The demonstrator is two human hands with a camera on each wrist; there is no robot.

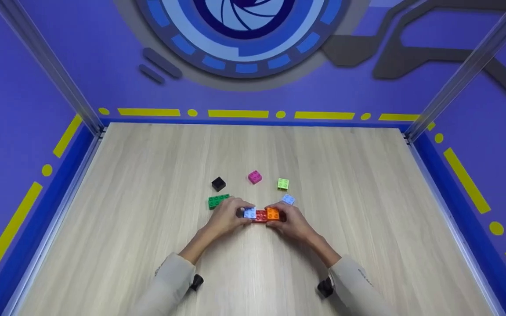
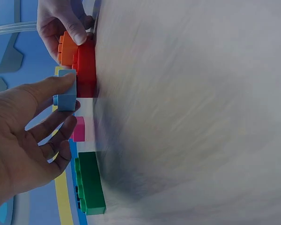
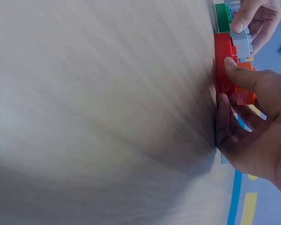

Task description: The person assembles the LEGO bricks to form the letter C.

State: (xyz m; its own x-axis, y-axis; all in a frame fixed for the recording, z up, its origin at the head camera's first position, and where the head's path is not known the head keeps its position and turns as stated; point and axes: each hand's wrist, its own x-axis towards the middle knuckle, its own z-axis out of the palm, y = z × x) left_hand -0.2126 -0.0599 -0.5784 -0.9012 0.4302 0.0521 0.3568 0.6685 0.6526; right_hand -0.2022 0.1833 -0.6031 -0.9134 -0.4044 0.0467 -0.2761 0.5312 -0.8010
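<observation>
A long red brick [image 1: 260, 216] lies on the table, with an orange brick [image 1: 272, 213] on top at its right end. At the red brick's left end, a light blue brick [image 2: 67, 91] is pinched between thumb and fingers of my left hand [image 1: 226, 216]. Whether its underside is fully seated on the red studs I cannot tell. My right hand [image 1: 294, 221] grips the red brick's right end together with the orange brick; its thumb [image 3: 246, 75] lies across the orange side, tip on the red brick. A green brick [image 1: 218, 201] is just beyond my left hand.
Beyond my hands stand a black brick [image 1: 218, 184], a pink brick [image 1: 255, 177] and a lime brick [image 1: 283, 184]. A second light blue brick [image 1: 288, 199] is close behind my right hand. Blue panels [image 1: 103, 87] wall the wooden table [image 1: 147, 175] at the back and sides.
</observation>
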